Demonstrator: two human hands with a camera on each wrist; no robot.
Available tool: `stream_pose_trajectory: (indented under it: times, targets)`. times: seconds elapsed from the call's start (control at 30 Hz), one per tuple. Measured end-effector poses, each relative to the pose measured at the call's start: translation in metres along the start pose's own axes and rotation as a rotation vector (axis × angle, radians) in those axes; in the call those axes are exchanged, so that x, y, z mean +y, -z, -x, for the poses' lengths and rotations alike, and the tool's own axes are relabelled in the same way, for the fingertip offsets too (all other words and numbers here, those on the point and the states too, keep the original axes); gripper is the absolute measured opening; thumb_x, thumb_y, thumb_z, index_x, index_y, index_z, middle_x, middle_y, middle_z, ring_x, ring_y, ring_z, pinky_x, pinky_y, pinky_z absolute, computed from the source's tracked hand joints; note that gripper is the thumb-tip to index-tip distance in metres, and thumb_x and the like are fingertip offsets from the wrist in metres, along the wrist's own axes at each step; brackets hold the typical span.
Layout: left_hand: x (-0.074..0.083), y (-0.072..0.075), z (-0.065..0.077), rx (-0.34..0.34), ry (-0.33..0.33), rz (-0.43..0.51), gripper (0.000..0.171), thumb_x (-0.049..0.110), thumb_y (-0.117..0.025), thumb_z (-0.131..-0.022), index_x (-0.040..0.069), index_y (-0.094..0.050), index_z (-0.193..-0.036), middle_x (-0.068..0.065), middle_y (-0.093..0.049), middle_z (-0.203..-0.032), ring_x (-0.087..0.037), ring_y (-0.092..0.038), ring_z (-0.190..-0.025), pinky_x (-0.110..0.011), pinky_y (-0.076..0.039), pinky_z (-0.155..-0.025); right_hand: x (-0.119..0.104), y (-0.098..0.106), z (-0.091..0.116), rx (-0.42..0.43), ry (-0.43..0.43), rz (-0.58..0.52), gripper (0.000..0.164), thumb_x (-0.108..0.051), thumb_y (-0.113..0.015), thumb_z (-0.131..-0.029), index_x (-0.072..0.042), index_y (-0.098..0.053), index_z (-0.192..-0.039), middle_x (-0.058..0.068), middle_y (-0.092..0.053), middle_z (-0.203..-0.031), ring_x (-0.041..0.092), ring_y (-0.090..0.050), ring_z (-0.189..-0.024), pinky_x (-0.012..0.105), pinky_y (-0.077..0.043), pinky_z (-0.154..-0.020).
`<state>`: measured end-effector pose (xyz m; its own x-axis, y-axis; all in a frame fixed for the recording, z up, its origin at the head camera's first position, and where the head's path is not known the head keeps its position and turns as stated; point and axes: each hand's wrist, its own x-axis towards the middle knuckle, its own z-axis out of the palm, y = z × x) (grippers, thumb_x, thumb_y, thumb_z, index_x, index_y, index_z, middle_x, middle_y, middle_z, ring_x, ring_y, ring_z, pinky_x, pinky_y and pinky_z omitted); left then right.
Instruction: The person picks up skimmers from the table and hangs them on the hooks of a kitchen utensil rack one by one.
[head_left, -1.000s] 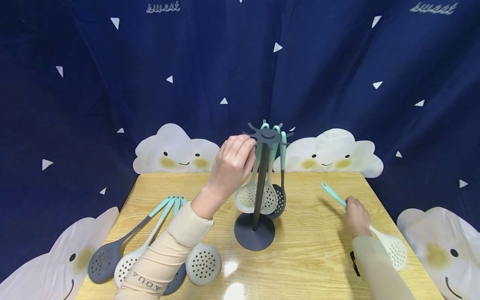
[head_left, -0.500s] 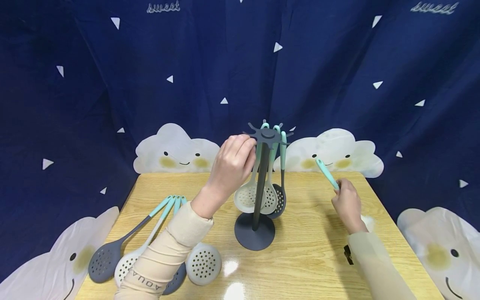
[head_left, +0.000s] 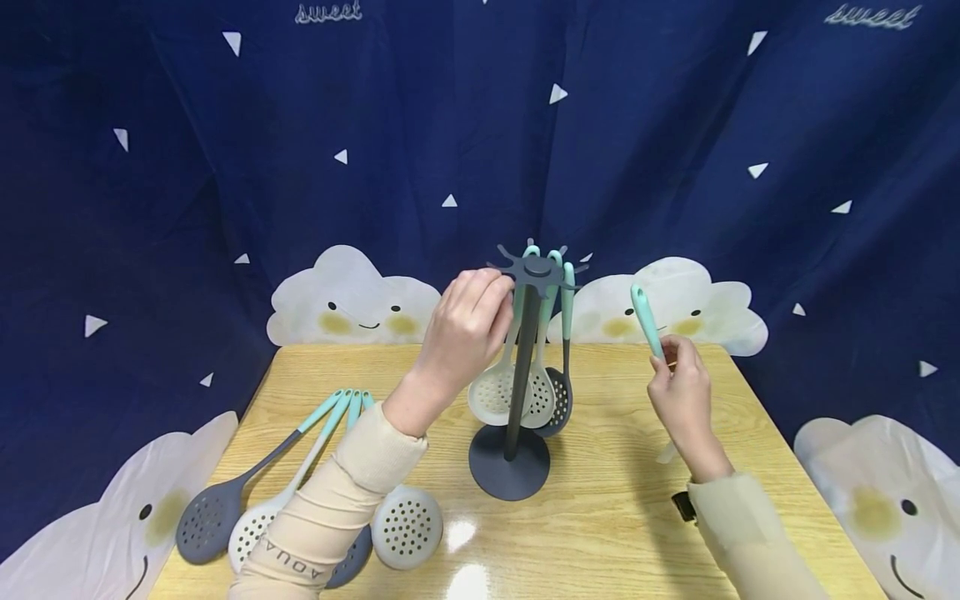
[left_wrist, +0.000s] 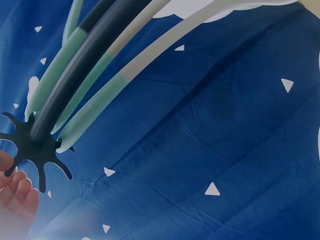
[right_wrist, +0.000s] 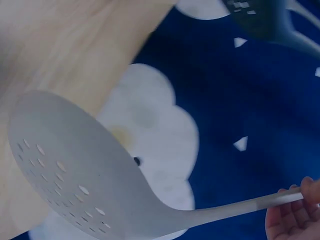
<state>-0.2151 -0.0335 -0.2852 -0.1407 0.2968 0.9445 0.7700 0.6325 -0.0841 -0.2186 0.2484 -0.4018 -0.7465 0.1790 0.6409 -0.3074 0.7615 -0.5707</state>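
Observation:
At the top of the dark utensil stand point(head_left: 522, 367), my left hand point(head_left: 465, 321) pinches one of the hooks of its star-shaped crown point(left_wrist: 32, 150). Two pale skimmers point(head_left: 492, 396) and a dark grey one point(head_left: 557, 400) hang from the crown by mint handles. To the right of the stand, my right hand point(head_left: 682, 392) grips a pale skimmer point(right_wrist: 75, 165) on its shaft, just below the mint handle point(head_left: 647, 317). That handle points up and away. In the head view its perforated bowl is mostly hidden behind the hand and forearm.
On the left of the wooden table point(head_left: 600, 517) lie several skimmers, among them a dark grey one point(head_left: 202, 525) and a pale one point(head_left: 408, 529). My left forearm covers part of them. A dark blue curtain point(head_left: 450, 125) with white clouds stands behind.
My right hand has lifted the skimmer off the table and brought it up and to the left, its handle turning more upright. My left hand stays at the stand's crown.

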Motion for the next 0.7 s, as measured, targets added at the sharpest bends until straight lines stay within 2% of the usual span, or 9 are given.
stream_pose_trajectory:
  times: [0.33,0.7]
  targets:
    - [0.0,-0.001,0.001,0.005,0.002,0.006,0.011,-0.001,-0.049,-0.084,-0.005,-0.059,-0.089,-0.014,-0.058,-0.087,-0.028,-0.053,-0.08,-0.033,-0.046,-0.072,-0.044,0.008,0.0,0.085,0.127,-0.105,0.026,0.015,-0.059,-0.076,0.011,-0.051,-0.101,0.023,-0.056,-0.084,0.029,-0.054,-0.074,0.016,-0.038,-0.066]
    - [0.0,0.001,0.0,0.001,0.004,0.007,0.011,-0.001,-0.049,-0.084,-0.005,-0.058,-0.089,-0.014,-0.058,-0.087,-0.027,-0.053,-0.08,-0.033,-0.046,-0.073,-0.079,0.016,0.005,0.096,0.202,-0.211,0.027,0.018,-0.061,-0.073,0.011,-0.053,-0.097,0.019,-0.058,-0.082,0.027,-0.056,-0.072,0.009,-0.039,-0.067]
